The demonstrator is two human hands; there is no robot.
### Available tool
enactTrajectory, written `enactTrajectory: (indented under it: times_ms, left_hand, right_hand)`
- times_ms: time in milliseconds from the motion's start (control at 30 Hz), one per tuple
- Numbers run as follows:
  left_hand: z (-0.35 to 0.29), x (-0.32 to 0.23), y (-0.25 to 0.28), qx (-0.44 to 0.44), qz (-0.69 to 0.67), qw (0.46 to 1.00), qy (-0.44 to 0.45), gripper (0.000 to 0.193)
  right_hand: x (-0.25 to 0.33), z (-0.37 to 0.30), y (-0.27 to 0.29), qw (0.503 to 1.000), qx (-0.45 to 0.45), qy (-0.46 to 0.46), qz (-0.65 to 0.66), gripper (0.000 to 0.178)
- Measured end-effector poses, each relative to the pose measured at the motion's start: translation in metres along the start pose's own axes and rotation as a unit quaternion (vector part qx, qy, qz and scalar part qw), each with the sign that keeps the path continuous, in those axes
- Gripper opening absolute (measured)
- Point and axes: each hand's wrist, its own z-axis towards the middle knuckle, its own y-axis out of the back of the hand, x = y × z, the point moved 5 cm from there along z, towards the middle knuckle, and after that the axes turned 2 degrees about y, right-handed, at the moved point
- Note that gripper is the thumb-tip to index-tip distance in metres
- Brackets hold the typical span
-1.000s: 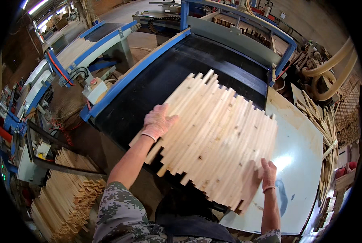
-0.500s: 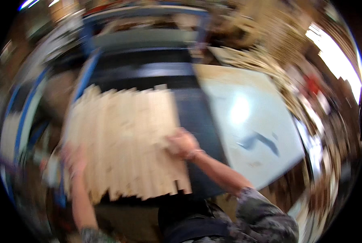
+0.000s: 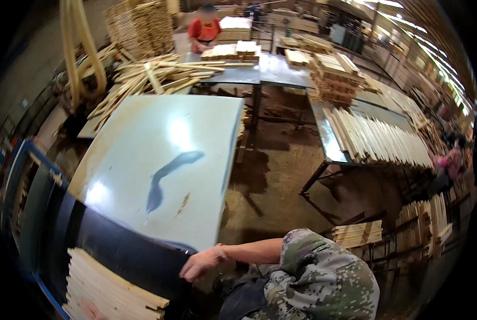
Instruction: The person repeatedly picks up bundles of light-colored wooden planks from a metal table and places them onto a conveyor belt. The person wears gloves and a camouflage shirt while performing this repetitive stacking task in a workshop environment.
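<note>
My right hand (image 3: 200, 264) hangs by the near corner of the black conveyor belt (image 3: 118, 233), just beyond the end of the light wooden strips. Its fingers point down and to the left, loosely bent, with nothing seen in them. The wooden strips (image 3: 102, 285) lie side by side on the belt at the lower left, their ends uneven. A reddish patch on them near the lower edge is too unclear to name. My left hand is out of the picture.
A pale smooth table (image 3: 126, 154) adjoins the belt. Behind it lies a loose heap of sticks (image 3: 142, 80). A person in red (image 3: 204, 31) stands at a far bench. To the right, a metal table (image 3: 332, 146) bears a row of strips (image 3: 380, 136); a rack of strips (image 3: 356, 233) stands nearer.
My view has swung to the right. My right hand has left the edge of the wooden strips, and my left hand has gone out of sight.
</note>
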Motion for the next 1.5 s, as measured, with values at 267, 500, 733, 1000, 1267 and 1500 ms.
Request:
enactTrajectory:
  times_ms: [267, 500, 733, 1000, 1267, 1500]
  left_hand:
    - [-0.192, -0.003, -0.359, 0.568, -0.245, 0.764, 0.183, 0.053]
    - [-0.413, 0.073, -0.544, 0.734, -0.003, 0.640, 0.230, 0.032]
    - [-0.508, 0.325, -0.485, 0.580, 0.310, 0.522, 0.543, 0.021]
    - [-0.535, 0.254, -0.552, 0.684, 0.347, 0.452, 0.456, 0.025]
    - [-0.578, 0.216, -0.844, 0.730, 0.215, 0.525, 0.381, 0.029]
    - [-0.719, 0.056, -1.053, 0.787, 0.159, 0.495, 0.332, 0.034]
  right_hand:
    - [-0.007, -0.410, -0.012, 0.733, -0.541, -0.182, 0.370, 0.012]
    - [-0.021, -0.611, -0.092, 0.474, -0.786, -0.127, 0.376, 0.019]
    - [-0.052, -0.686, -0.156, 0.278, -0.881, -0.048, 0.379, 0.024]
    - [-0.097, -0.744, -0.159, 0.199, -0.895, -0.031, 0.397, 0.017]
    - [-0.054, -0.877, -0.101, 0.236, -0.837, -0.461, 0.175, 0.063]
    - [0.038, -0.962, -0.055, 0.158, -0.904, -0.347, 0.191, 0.090]
